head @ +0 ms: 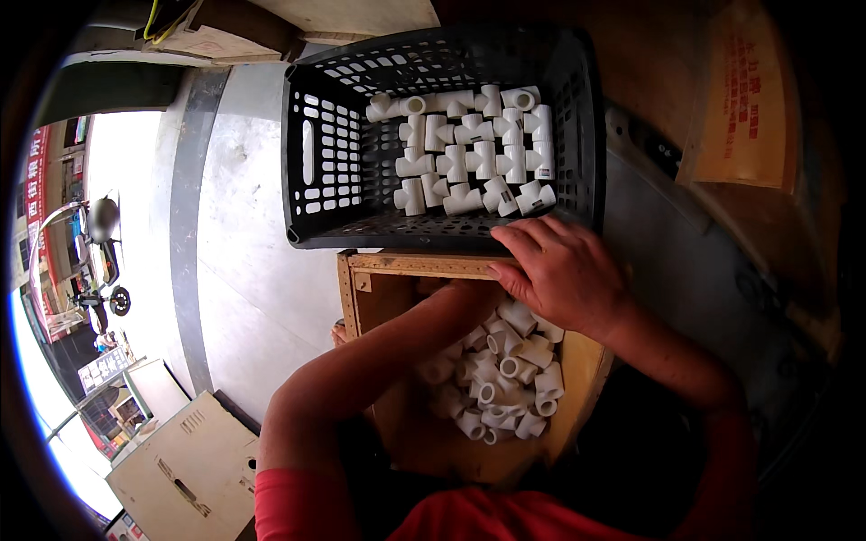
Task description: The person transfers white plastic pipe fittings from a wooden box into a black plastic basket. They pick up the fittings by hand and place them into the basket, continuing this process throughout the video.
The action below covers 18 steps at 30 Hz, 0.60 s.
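Observation:
My left forearm point(385, 351) reaches into a wooden box point(414, 262) full of loose white plastic pipe tees point(517, 368). The hand at its end is mostly hidden in shadow below the box's far edge, so any tee in it cannot be made out. Resting over that edge is my right hand point(565, 274), its thumb on the wood and its fingertips by the near rim of a black plastic crate point(433, 241). Nothing shows in its grasp. Inside the crate, white pipe tees point(480, 159) lie in rough rows.
A cardboard carton point(744, 101) with red printing stands at the right. A beige metal cabinet point(183, 460) lies at lower left. Pale floor point(237, 203) with a dark stripe runs along the left, towards a bright opening with a parked scooter point(101, 264) outside.

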### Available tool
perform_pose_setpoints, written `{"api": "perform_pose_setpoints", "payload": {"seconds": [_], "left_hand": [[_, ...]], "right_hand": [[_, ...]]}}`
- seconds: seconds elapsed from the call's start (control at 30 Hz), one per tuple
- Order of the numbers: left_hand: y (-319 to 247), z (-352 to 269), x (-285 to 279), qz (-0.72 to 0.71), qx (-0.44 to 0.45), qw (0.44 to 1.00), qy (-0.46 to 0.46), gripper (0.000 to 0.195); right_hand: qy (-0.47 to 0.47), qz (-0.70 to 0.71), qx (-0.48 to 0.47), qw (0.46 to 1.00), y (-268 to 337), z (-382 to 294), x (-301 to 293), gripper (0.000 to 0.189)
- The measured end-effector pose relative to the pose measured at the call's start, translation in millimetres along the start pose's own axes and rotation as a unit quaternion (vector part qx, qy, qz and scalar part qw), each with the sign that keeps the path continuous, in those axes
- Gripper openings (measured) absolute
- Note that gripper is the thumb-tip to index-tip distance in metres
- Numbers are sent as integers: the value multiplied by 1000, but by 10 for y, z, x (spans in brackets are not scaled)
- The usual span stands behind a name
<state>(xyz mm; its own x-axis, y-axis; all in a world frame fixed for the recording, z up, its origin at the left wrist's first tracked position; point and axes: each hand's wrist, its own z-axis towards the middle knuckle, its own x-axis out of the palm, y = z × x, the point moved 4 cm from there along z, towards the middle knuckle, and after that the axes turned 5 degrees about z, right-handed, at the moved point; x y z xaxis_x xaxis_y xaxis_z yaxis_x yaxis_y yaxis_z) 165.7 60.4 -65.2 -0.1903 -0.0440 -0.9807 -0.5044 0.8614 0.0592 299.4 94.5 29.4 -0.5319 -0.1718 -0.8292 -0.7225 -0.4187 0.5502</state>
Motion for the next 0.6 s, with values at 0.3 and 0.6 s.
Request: {"api": "perform_pose_setpoints", "payload": {"seconds": [0.3,0.6], "left_hand": [[53,59,176,-33,-41,998,-36,43],[43,-31,212,-24,-43,997,-53,44]], "right_hand": [[-7,14,-2,1000,-1,4,14,39],[3,18,6,1000,-14,-9,27,40]]}}
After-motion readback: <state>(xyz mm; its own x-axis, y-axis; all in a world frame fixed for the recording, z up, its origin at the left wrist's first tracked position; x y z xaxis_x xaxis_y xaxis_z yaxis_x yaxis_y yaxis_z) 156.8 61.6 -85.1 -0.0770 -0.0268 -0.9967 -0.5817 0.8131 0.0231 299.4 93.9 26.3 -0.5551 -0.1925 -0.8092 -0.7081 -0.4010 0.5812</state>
